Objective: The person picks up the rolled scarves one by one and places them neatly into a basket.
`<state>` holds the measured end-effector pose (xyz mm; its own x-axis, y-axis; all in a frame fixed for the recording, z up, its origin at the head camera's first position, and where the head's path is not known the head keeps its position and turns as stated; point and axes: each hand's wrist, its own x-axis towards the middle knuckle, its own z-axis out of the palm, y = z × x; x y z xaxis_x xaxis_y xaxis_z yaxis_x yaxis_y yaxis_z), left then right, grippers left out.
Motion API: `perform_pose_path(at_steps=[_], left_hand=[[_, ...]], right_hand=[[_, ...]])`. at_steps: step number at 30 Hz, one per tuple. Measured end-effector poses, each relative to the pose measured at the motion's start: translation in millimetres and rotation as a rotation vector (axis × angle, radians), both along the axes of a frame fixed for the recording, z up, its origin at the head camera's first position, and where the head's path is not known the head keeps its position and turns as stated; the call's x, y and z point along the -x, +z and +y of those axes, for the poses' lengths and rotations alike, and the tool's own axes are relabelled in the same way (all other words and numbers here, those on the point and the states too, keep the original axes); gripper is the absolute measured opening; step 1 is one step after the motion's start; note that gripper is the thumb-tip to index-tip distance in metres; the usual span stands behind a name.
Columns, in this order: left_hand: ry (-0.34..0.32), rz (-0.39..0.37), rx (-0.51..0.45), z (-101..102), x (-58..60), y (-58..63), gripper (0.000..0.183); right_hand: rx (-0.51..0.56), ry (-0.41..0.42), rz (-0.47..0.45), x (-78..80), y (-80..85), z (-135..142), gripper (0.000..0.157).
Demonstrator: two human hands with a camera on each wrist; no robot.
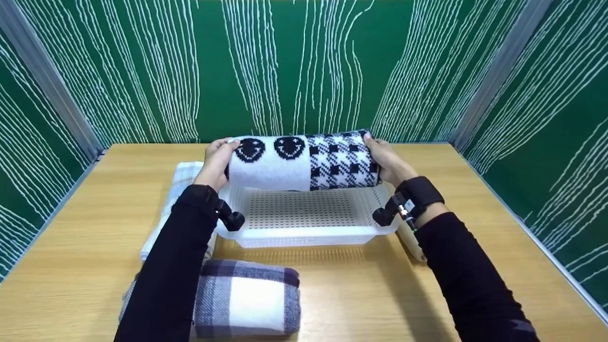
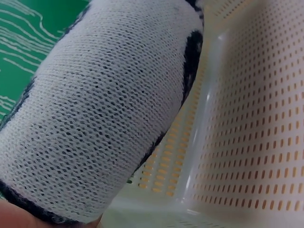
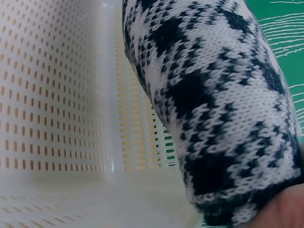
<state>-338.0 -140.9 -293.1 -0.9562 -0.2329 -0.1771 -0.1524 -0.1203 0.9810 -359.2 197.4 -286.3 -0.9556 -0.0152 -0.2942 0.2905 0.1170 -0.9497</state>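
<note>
A rolled knit scarf (image 1: 270,168), white with black smiling hearts on its left part and black-and-white houndstooth on its right part, is held level between both hands. My left hand (image 1: 217,161) grips its left end, thumb on top. At the other end my right hand (image 1: 385,159) grips the houndstooth part. Below the roll stands a white perforated plastic basket (image 1: 306,232), its far side hidden by the scarf. Close up, the left wrist view shows the white knit (image 2: 99,104) over the basket's far wall; the right wrist view shows the houndstooth (image 3: 213,104).
A grey-and-white plaid folded cloth (image 1: 256,297) lies on the wooden table (image 1: 332,294) in front, partly under the left sleeve. Left of the basket is a pale checked cloth (image 1: 187,173). A beige roll (image 1: 412,242) shows at its right. Green panels enclose the table.
</note>
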Motion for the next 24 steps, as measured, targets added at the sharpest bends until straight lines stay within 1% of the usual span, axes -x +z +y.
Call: perform_pose_path(at_steps=[3,6,9,12,14,16,20,22,24], left_hand=[[-0.020,0.000,0.041,1,-1.6,0.1,0.041],[-0.049,0.000,0.110,3,-1.9,0.0,0.043],[-0.067,-0.018,0.199,4,-1.3,0.2,0.045],[-0.076,-0.033,0.265,5,-1.0,0.5,0.046],[-0.082,-0.034,0.297,5,-1.9,0.8,0.046],[-0.095,-0.024,0.325,7,-3.1,0.5,0.044],[-0.134,0.003,0.410,10,-5.5,-1.1,0.040],[-0.146,0.021,0.456,11,-5.7,-2.5,0.040],[-0.152,0.032,0.502,13,-5.7,-3.5,0.041]], right_hand=[[0.004,0.012,-0.013,-0.9,-1.3,1,0.060],[0.016,0.008,-0.034,-2.1,-2.9,1,0.057],[0.068,-0.012,-0.029,-2.7,-4.2,1,0.040],[0.125,-0.015,-0.015,-2.6,-5.5,1,0.022],[0.137,-0.015,-0.009,-2.3,-6.5,1,0.018],[0.102,-0.008,-0.006,-1.6,-7.6,1,0.022],[0.005,0.010,0.020,0.4,-9.5,1,0.047],[-0.024,0.015,0.031,1.5,-11.0,-1,0.052],[-0.039,0.007,0.040,2.8,-12.6,-3,0.054]])
